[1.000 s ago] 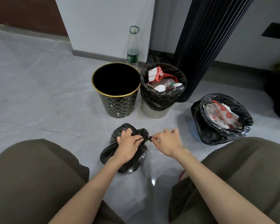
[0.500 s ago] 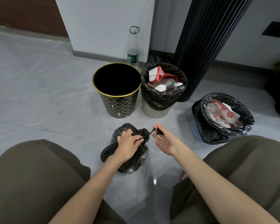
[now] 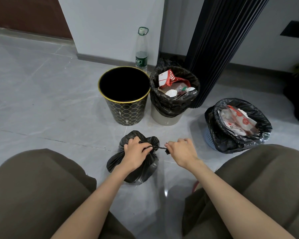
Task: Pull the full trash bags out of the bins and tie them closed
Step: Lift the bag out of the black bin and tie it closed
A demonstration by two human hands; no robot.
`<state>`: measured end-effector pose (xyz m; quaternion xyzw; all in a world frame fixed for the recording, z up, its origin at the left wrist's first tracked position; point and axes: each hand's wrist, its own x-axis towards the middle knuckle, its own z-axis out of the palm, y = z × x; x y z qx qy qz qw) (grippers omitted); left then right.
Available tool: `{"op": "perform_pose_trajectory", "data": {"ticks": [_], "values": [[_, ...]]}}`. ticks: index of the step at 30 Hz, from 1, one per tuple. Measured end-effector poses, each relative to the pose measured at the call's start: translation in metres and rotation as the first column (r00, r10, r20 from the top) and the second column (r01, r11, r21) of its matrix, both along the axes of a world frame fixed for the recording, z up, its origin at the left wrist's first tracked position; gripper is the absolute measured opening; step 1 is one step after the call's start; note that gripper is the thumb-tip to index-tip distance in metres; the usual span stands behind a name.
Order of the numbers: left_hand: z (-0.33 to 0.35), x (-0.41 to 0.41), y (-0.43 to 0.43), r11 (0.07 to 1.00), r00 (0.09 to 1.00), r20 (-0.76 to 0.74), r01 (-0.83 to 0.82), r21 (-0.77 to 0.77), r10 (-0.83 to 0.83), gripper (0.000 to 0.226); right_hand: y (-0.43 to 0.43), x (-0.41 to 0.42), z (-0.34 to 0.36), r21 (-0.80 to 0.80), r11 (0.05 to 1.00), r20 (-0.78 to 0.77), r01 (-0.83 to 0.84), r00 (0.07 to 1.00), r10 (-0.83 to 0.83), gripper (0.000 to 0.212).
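Empty bin [image 3: 124, 107] interior black; knot hidden under left fingers [image 3: 146, 148]

1 black trash bag [image 3: 136, 169] lies on the floor in front of the bins, its neck gathered and twisted into a cord. The black bin with gold rim [image 3: 124, 107] stands upright with no bag in it. The pale bin [image 3: 166, 119] just beside it holds a black liner bag [image 3: 171, 104] open and full of packaging. The blue perforated bin [image 3: 208, 138], well apart, holds another open, full black bag [image 3: 231, 140].
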<state>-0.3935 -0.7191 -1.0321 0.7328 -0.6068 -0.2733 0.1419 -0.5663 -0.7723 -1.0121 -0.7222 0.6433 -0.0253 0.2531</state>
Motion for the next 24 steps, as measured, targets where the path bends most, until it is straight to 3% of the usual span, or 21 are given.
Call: {"op": "perform_pose_trajectory", "data": {"ticks": [2,4,5,7,10,13,14,16,17,18,20,22,24], "values": [[0.000,0.002,-0.001,1.000,1.000,-0.003,-0.025,0.002,0.025,0.029,-0.001,0.006,0.006,0.199,0.977,0.305,0.072,0.943,-0.131,0.042],[-0.001,0.003,-0.002,1.000,1.000,0.003,-0.022,0.009,0.022,0.030,-0.003,0.014,0.017,0.408,0.903,0.576,0.135,0.729,-0.369,0.040],[0.000,0.002,-0.003,1.000,1.000,0.009,-0.008,0.015,0.008,0.031,-0.004,0.018,0.023,0.512,0.851,0.640,0.120,0.607,-0.470,0.037],[0.000,0.000,-0.002,0.999,1.000,0.011,0.022,0.034,-0.023,0.034,-0.005,0.022,0.027,0.665,0.746,0.682,0.041,0.374,-0.629,0.033],[-0.001,-0.004,-0.001,0.996,0.998,-0.013,0.055,0.072,-0.054,0.039,-0.006,0.024,0.025,0.796,0.605,0.603,0.008,0.061,-0.795,0.030],[0.000,-0.004,0.000,0.995,0.989,-0.148,0.028,0.098,-0.013,0.038,0.002,0.030,0.019,0.790,0.606,0.612,0.097,-0.065,-0.788,0.027],[0.001,-0.003,-0.001,0.995,0.975,-0.222,0.005,0.104,0.019,0.040,0.003,0.031,0.017,0.758,0.633,0.646,0.155,-0.044,-0.762,0.028],[0.008,-0.001,-0.004,0.983,0.876,-0.452,-0.119,0.143,0.171,0.045,0.005,0.035,0.015,0.655,0.707,0.709,0.266,0.109,-0.697,0.029],[0.016,0.001,-0.006,0.954,0.745,-0.595,-0.220,0.206,0.300,0.043,0.005,0.036,0.014,0.590,0.753,0.725,0.291,0.222,-0.653,0.028],[0.023,0.002,-0.008,0.911,0.561,-0.719,-0.294,0.291,0.411,0.038,0.006,0.039,0.013,0.517,0.805,0.729,0.290,0.342,-0.592,0.027],[0.035,0.008,-0.012,0.825,0.199,-0.830,-0.366,0.431,0.522,0.030,0.007,0.043,0.010,0.339,0.913,0.706,0.227,0.579,-0.406,0.029],[0.039,0.017,-0.013,0.737,-0.003,-0.816,-0.426,0.524,0.578,0.028,0.009,0.047,0.006,0.152,0.985,0.632,0.086,0.757,-0.163,0.033],[0.040,0.022,-0.012,0.672,-0.130,-0.786,-0.446,0.591,0.604,0.026,0.011,0.052,0.002,0.040,0.994,0.516,-0.104,0.854,0.068,0.033]]}}
